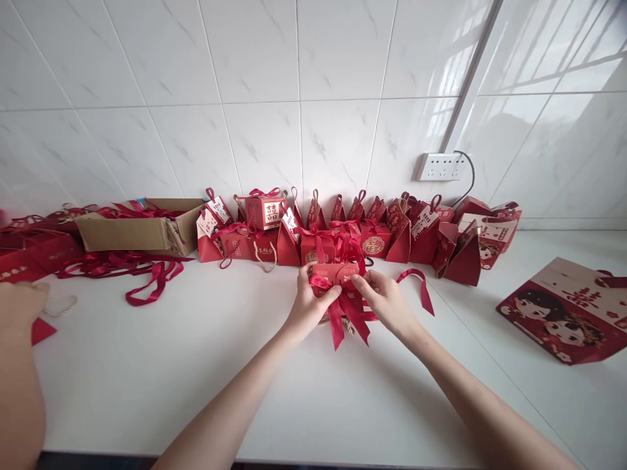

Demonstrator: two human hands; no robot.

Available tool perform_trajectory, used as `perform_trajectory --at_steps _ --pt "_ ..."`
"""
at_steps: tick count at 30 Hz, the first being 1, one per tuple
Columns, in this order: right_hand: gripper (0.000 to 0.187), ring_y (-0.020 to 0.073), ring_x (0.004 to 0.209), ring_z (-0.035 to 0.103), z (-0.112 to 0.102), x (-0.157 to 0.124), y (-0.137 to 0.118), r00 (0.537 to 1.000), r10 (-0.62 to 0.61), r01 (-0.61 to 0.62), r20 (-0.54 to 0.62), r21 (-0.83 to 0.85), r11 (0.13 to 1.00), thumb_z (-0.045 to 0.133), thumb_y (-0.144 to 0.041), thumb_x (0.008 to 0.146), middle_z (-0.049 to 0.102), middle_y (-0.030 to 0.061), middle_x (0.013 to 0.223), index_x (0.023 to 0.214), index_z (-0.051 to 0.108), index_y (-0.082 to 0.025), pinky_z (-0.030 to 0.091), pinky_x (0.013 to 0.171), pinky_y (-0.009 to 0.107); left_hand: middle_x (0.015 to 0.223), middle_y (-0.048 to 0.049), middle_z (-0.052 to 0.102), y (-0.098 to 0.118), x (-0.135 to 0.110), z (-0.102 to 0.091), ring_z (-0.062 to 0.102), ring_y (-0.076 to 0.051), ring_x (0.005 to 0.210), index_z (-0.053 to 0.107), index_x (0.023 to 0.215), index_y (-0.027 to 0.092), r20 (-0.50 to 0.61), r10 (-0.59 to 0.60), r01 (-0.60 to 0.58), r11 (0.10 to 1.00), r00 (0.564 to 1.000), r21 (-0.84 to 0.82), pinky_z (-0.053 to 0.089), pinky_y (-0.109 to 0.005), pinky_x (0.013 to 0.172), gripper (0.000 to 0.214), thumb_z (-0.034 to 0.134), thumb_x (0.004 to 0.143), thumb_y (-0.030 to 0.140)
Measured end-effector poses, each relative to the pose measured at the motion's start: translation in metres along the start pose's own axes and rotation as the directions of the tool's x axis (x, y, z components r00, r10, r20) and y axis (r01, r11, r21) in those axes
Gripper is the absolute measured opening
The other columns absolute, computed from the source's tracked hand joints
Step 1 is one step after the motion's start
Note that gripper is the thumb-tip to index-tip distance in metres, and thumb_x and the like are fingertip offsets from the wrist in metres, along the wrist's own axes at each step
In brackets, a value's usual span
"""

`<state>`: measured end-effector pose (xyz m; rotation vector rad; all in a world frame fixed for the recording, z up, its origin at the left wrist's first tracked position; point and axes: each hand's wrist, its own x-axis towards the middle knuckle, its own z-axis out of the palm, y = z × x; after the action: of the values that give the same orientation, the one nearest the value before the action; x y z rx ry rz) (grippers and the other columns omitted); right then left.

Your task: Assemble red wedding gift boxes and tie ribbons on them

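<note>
A small red gift box (pixel 347 269) with gold print sits at the middle of the counter, a red ribbon (pixel 337 329) tied across its front with two tails hanging down. My left hand (pixel 316 301) is wrapped around the box's left side, its thumb pressing the ribbon near the knot. On the other side, my right hand (pixel 385 297) pinches at the ribbon by the box's upper right edge; its fingertips partly hide what they hold. Twisted cord shows under the ribbon tails. A loose ribbon end (pixel 422 290) lies to the right of my right hand.
Finished-looking red gift boxes (pixel 318 248) stand in rows along the tiled wall. A cardboard box (pixel 132 234) holds red ribbons, with more ribbon (pixel 151 281) before it. A printed gift bag (pixel 563 313) lies right. Another person's arm (pixel 19 365) reaches in at left. A power strip (pixel 441 167) is on the wall.
</note>
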<state>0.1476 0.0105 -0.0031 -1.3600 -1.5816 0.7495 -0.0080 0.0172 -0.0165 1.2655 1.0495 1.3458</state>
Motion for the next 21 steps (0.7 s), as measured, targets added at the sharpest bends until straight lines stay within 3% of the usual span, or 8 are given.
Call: perform_trajectory --at_steps 4,10,16,21 --pt "0.039 0.0137 0.055 0.045 0.002 0.001 0.004 0.996 -0.091 0.09 -0.007 -0.033 0.995 0.045 -0.054 0.084 0.048 -0.0015 0.059 0.065 0.041 -0.021 0.037 0.053 0.027 0.115 -0.0108 0.056 -0.001 0.001 -0.002 0.058 -0.023 0.106 0.036 0.118 0.021 0.004 -0.002 0.002 1.0 1.0 0.021 0.05 -0.036 0.086 0.06 0.07 0.069 0.028" --pt "0.029 0.0187 0.075 0.059 0.003 0.004 0.01 0.963 -0.262 0.258 -0.069 -0.064 0.964 0.045 -0.046 0.087 0.057 0.0039 0.08 0.074 0.047 -0.021 0.048 0.072 0.033 0.112 -0.0083 0.057 -0.001 0.002 -0.004 0.058 -0.022 0.105 0.037 0.117 0.022 0.048 0.012 -0.012 1.0 0.999 -0.001 0.046 -0.036 0.089 0.059 0.071 0.07 0.033" --pt "0.026 0.0184 0.075 0.061 0.009 0.006 0.018 0.962 -0.249 0.248 -0.113 -0.016 0.969 0.045 -0.046 0.088 0.054 0.0049 0.09 0.078 0.048 -0.021 0.052 0.071 0.036 0.105 -0.0055 0.056 -0.009 0.002 -0.003 0.058 -0.017 0.093 0.039 0.096 0.022 -0.195 0.068 -0.049 0.994 0.978 0.101 0.045 -0.029 0.08 0.037 0.06 0.079 0.047" --pt "0.026 0.0165 0.074 0.059 0.01 0.005 0.019 0.969 -0.221 0.228 -0.113 0.054 0.972 0.047 -0.046 0.087 0.054 0.0039 0.09 0.079 0.048 -0.021 0.051 0.073 0.035 0.087 -0.0035 0.057 -0.011 0.004 -0.005 0.056 -0.016 0.083 0.048 0.084 0.019 -0.202 0.142 -0.104 0.977 0.969 0.185 0.044 -0.028 0.075 0.025 0.046 0.087 0.044"
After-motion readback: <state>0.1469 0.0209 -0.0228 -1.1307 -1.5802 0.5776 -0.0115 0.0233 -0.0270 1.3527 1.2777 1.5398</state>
